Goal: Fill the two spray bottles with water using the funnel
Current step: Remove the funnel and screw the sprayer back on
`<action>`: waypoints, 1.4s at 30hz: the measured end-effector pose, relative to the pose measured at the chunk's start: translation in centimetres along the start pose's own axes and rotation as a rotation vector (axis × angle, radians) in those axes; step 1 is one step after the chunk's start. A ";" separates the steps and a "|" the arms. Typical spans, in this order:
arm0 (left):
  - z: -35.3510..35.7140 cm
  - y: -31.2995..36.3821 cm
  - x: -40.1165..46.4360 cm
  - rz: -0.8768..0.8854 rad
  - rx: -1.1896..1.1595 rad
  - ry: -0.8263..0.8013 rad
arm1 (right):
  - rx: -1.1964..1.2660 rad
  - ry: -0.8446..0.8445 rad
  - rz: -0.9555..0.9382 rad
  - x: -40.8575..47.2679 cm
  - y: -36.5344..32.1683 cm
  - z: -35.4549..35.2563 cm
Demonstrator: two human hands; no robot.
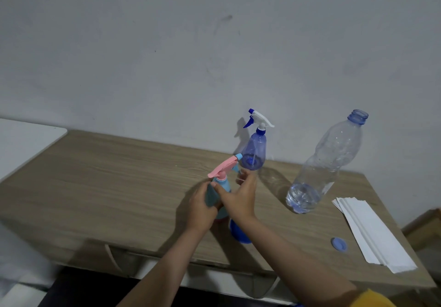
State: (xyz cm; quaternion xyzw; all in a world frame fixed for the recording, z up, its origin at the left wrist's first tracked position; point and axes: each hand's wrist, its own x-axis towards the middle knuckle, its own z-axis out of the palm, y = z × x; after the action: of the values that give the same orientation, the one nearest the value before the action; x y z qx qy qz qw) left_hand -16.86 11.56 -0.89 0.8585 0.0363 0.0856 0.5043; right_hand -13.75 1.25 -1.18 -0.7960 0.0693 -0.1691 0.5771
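Seen from the head camera, both forearms reach forward over a wooden bench (119, 178). The left hand (202, 205) wraps around the light blue spray bottle (220, 188) with a pink trigger, standing mid-bench. The right hand (238, 195) hovers beside it, fingers loosely spread, thumb touching the bottle. A blue funnel (239, 234) lies under the right wrist. The purple spray bottle (253, 150) stands behind; an uncapped water bottle (319, 170) stands to the right.

Two spray bottles (253, 149) (220, 187), one water bottle (322, 163), one funnel (239, 234), one cap (339, 243).
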 end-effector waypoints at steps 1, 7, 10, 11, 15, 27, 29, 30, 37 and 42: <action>-0.1 -0.1 -0.3 0.003 -0.003 -0.019 | -0.031 -0.004 0.000 0.1 0.1 0.1; -1.2 -1.2 -2.9 0.020 -0.105 -0.021 | -0.084 -0.068 -0.154 0.1 -0.6 1.6; -2.4 -3.0 -3.3 0.040 -0.019 0.059 | -0.149 -0.160 -0.280 0.5 -1.2 1.7; -3.1 -3.5 -3.4 0.044 0.018 0.092 | -0.184 -0.200 -0.303 0.6 -1.5 1.7; -6.3 -6.0 -3.2 0.019 0.155 0.215 | -0.250 -0.401 -0.306 0.4 -3.2 2.2; -10.2 -12.1 -3.9 -0.120 0.478 0.152 | -0.475 -0.750 0.135 -4.0 -3.1 5.0; -10.3 -12.3 -4.3 -0.136 0.477 0.137 | -0.471 -0.777 0.198 -4.4 -2.9 5.2; -10.4 -12.5 -4.5 -0.140 0.472 0.134 | -0.466 -0.791 0.208 -4.5 -2.9 5.2; -10.4 -14.2 -4.9 -0.210 0.420 0.066 | -0.478 -0.941 0.151 -6.6 -2.9 6.3; -10.4 -14.6 -5.1 -0.191 0.462 0.052 | -0.469 -0.970 0.243 -6.3 -2.0 5.1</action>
State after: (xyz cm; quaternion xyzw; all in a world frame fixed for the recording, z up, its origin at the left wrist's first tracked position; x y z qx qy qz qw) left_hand -23.48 26.85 -9.19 0.9411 0.1490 0.0488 0.2995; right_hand -17.99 8.40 -1.88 -0.8762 -0.0773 0.3046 0.3653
